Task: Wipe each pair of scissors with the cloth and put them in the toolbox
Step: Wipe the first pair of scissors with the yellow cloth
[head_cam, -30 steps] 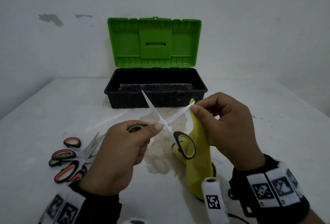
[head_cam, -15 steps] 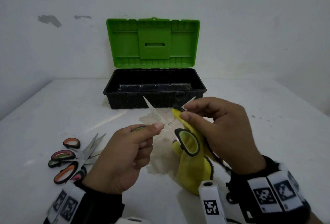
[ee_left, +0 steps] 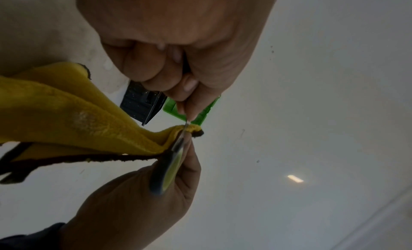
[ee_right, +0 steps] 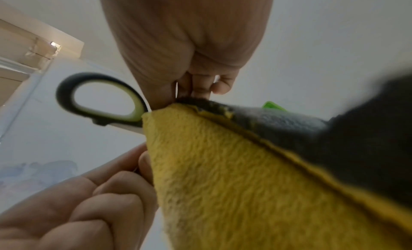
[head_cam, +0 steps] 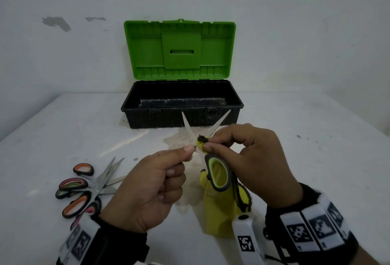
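Note:
Green-handled scissors [head_cam: 187,126] are held up over the table with the blades spread in a V. My left hand [head_cam: 186,152] grips one handle, which is hidden in the fist. The other handle loop [head_cam: 211,165] hangs free and also shows as the handle loop [ee_right: 67,98] in the right wrist view. My right hand [head_cam: 207,143] pinches the yellow cloth [head_cam: 219,207] around the right blade, close to the pivot. The rest of the cloth [ee_right: 245,183] hangs down to the table. The toolbox [head_cam: 181,121] stands open behind, its green lid [head_cam: 179,49] upright.
A pile of several scissors [head_cam: 84,186] with orange and pink handles lies on the table at the left, beside my left wrist. A stain [head_cam: 177,138] marks the white table in front of the toolbox. The wall rises right behind the lid.
My right hand has slid the cloth down the right blade from its tip toward the pivot, baring the blade's tip. The left hand keeps its hold on the handle.

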